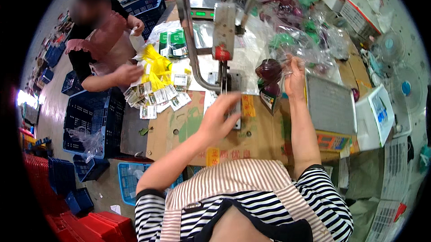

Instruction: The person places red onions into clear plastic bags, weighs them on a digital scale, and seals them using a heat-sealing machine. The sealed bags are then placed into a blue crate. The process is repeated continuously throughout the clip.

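Note:
My right hand (294, 78) is closed on the gathered top of a clear plastic bag (270, 90). Round, dark purple vegetables, which look like red onions, hang in the bag just left of that hand. My left hand (220, 120) has its thumb and fingers apart, with nothing visible in it. It reaches in front of an upright metal bench press (223, 31) and hides part of its base. Left of the press, yellow net strips or ties (157, 66) lie with several printed tags (160, 94) attached.
At the left a co-worker (101, 40) reaches to the tags. More bagged purple vegetables (280, 11) are heaped at the back right. A scale (332, 105) and a white bin (377, 116) stand on the right. A blue crate (92, 121) is left of the cardboard-covered table (179, 129).

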Action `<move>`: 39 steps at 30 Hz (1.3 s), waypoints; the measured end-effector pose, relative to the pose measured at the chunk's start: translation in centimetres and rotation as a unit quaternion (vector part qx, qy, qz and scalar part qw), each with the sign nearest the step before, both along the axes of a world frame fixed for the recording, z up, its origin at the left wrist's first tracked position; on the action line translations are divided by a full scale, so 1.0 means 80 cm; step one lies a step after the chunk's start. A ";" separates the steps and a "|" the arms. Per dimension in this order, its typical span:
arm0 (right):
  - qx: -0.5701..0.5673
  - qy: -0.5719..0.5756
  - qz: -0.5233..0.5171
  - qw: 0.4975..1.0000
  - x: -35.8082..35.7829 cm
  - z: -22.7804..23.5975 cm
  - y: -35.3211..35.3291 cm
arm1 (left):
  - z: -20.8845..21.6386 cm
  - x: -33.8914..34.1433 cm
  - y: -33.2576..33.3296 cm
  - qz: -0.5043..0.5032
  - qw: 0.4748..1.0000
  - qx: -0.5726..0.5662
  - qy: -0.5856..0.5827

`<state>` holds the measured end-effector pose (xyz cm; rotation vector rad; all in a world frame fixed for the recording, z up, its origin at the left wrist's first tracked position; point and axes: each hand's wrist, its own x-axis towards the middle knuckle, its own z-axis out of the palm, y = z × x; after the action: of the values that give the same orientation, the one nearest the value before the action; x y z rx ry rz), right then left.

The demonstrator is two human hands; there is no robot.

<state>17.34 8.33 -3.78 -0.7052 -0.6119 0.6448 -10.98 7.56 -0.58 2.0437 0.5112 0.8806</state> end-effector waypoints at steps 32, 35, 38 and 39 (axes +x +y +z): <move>0.004 -0.234 -0.010 0.972 -0.037 0.100 -0.183 | 0.132 0.092 -0.003 -0.056 0.989 0.094 -0.104; -0.121 -0.328 -0.041 0.936 -0.039 0.086 -0.206 | 0.108 0.084 -0.049 -0.215 0.966 0.114 0.091; -0.083 -0.286 -0.058 0.953 -0.033 0.072 -0.228 | 0.126 0.095 -0.018 -0.102 0.989 0.103 0.022; -0.066 -0.253 -0.058 0.963 -0.033 0.071 -0.231 | 0.118 0.099 -0.009 -0.111 0.992 0.064 -0.023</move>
<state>14.71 -10.14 1.93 -1.0369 -0.9956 0.3966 -3.09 6.82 8.84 2.1403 0.2015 0.8424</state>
